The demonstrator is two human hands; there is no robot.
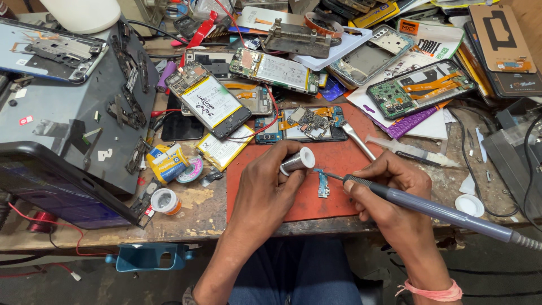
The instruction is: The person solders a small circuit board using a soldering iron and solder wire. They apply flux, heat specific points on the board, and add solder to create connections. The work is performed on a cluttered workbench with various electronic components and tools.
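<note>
My left hand [262, 195] holds a small spool of solder wire [297, 160] over a red work mat [333, 164]. My right hand [389, 192] grips a grey soldering iron [440, 210], its thin tip pointing left at a small blue circuit board [323, 184] that lies on the mat between my hands. The iron's cable runs off to the right edge.
Several opened phones [210, 106] and boards [420, 87] crowd the back of the wooden bench. A grey machine [68, 113] stands at the left. Tape rolls [165, 162], a white jar [164, 200], a syringe [409, 149] and a white lid [470, 205] lie around the mat.
</note>
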